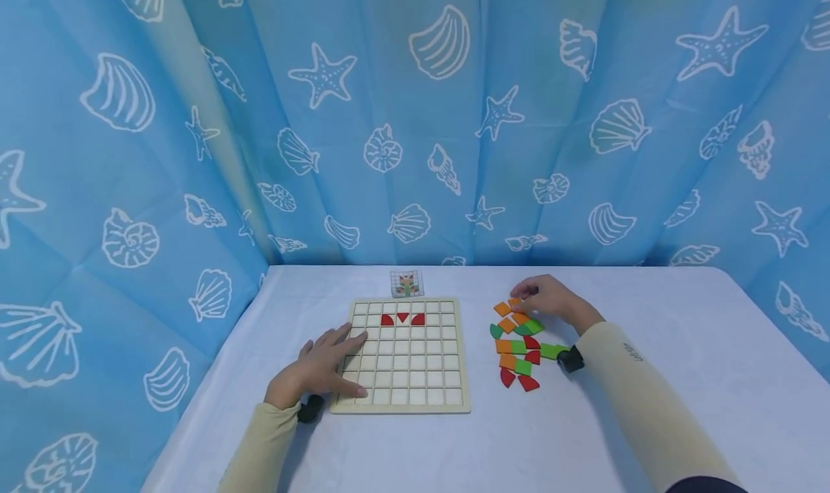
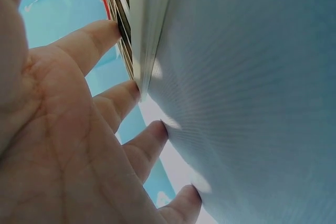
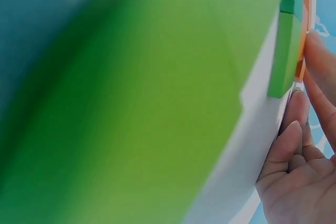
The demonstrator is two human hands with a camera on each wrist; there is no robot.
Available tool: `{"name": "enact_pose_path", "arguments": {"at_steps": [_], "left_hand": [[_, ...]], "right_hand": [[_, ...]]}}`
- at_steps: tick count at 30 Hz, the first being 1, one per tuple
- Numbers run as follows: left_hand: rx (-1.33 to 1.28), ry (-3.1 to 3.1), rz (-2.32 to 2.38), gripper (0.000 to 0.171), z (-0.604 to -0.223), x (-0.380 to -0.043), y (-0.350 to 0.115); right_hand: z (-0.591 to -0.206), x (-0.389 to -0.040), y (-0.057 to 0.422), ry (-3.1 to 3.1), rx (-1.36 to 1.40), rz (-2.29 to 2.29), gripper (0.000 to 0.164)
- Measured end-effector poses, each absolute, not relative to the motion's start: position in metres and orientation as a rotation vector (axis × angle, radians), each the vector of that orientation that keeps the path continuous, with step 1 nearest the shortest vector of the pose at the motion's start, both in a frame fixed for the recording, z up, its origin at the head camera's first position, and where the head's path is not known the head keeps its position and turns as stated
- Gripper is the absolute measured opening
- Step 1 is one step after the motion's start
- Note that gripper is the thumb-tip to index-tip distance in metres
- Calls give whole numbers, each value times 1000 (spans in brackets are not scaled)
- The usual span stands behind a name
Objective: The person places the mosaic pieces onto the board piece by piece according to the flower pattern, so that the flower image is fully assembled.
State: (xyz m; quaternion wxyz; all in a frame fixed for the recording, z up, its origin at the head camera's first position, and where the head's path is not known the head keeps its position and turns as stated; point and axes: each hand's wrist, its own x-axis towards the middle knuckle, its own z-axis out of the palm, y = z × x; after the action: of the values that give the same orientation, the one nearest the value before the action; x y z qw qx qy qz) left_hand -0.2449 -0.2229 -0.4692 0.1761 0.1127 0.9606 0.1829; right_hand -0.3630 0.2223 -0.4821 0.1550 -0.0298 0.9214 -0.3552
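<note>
My left hand (image 1: 324, 363) lies spread at the left side of a wooden grid board (image 1: 415, 409). Its thumb and index finger rest on the board, while the other fingertips (image 2: 181, 203) touch the table beside it. On the board's upper rows sit a red triangle (image 1: 403, 317) between two red quarter-circle tiles (image 1: 418, 320). To the right, my right hand (image 1: 550, 296) reaches over the far end of a group of loose tiles. A fingertip (image 3: 315, 40) touches an orange tile (image 1: 515, 303); the lower fingers are bent against the table.
A small pattern card (image 1: 406, 284) lies behind the board. Loose orange squares (image 1: 503, 309), green tiles (image 1: 551, 351) and red quarter-circle tiles (image 1: 528, 383) lie right of the board on the white table (image 1: 415, 457). A blue seashell curtain (image 1: 415, 118) hangs behind.
</note>
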Motion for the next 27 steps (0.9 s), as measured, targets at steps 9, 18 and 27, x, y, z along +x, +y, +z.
{"name": "enact_pose_path", "arguments": {"at_steps": [9,18,27], "left_hand": [[315,2706,526,104,-466,-244,-223],[307,2706,537,103,-467,-245,-222],[312,2706,527,103,-469,-246,-223]], "right_hand": [[-479,-362,222,2662,-97,-985,31],[-477,-360,221,2669,-54,-1047,37],[-460,-362,216,2725,0,-1107,34]]}}
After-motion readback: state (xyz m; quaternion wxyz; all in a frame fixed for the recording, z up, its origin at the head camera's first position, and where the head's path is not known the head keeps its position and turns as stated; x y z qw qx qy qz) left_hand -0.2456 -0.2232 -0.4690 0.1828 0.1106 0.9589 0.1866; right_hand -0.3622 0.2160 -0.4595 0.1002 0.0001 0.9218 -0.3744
